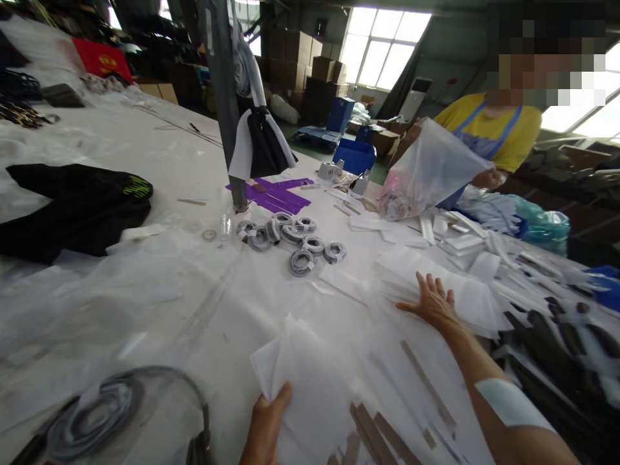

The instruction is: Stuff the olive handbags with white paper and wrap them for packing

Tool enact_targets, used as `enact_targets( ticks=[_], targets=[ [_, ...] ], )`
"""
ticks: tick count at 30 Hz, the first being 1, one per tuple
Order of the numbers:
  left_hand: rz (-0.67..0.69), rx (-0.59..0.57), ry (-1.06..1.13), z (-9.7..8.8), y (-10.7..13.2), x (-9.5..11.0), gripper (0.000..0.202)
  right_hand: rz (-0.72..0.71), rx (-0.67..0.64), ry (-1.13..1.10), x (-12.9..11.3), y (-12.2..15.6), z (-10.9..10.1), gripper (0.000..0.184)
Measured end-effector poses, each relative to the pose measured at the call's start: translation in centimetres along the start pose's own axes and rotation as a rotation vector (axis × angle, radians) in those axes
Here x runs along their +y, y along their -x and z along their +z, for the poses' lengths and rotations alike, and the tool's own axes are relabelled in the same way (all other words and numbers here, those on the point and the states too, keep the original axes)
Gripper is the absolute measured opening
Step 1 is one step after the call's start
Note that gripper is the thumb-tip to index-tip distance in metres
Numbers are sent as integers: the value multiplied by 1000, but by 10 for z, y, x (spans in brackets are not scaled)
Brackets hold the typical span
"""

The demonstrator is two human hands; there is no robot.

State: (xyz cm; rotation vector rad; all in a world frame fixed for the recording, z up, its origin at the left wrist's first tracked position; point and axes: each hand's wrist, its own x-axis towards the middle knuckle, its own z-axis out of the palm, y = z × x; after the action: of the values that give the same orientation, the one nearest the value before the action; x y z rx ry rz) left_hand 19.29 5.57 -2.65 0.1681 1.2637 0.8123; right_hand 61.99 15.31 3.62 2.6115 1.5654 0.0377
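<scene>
My left hand (267,420), at the bottom centre, pinches a small stack of thin, translucent white plastic bags (312,374) between thumb and fingers. Farther right, my right hand (433,302) is spread out, palm down, on a flat pile of similar white bags (477,298). A white patch (512,402) sits on my right forearm. Beyond my hands lie several grey coiled cords (301,262) wrapped with white bands. Brown strips (380,436) rest on the table between my arms.
A grey post (223,97) with cloth hanging on it rises from the white table (213,310). A black garment (82,206) and a larger cable coil (94,413) lie left. Black pieces (557,349) are heaped right. Across, a person in yellow (520,139) holds a large plastic bag (426,171).
</scene>
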Motion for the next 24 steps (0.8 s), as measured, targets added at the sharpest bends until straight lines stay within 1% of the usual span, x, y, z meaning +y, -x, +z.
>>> enact_targets(
  ticks=[2,3,5,7,9,11,13,15,18,21,22,24],
  targets=[
    [-12,14,-18,-4,-7,-3,40,-26,-215,23,19,-10,13,114],
    [-15,26,-27,-6,-10,-5,40,-48,-288,34,27,-13,18,116],
    [-13,37,-34,-10,-17,-9,40,-101,-361,55,42,-19,25,114],
    [-18,47,-17,-13,-21,-14,39,-167,-376,95,55,-25,28,108],
    [-33,69,1,-15,-23,-17,39,-228,-337,173,65,-28,31,107],
    [-43,85,-6,-16,-23,-19,39,-253,-229,237,68,-28,36,104],
    [-48,73,-12,-16,-22,-17,38,-249,-118,247,66,-25,39,94],
    [-62,54,-2,-14,-19,-14,37,-247,-55,232,61,-22,38,81],
    [-93,55,20,-8,-14,-9,34,-221,-66,224,50,-21,22,67],
    [-77,43,34,-3,-9,-6,34,-167,-95,222,33,-20,-7,59],
    [-62,28,34,-2,-7,-6,35,-159,-73,225,26,-18,-18,57],
    [-35,9,25,0,-3,-5,36,-154,29,227,7,-7,-39,54]
  ],
)
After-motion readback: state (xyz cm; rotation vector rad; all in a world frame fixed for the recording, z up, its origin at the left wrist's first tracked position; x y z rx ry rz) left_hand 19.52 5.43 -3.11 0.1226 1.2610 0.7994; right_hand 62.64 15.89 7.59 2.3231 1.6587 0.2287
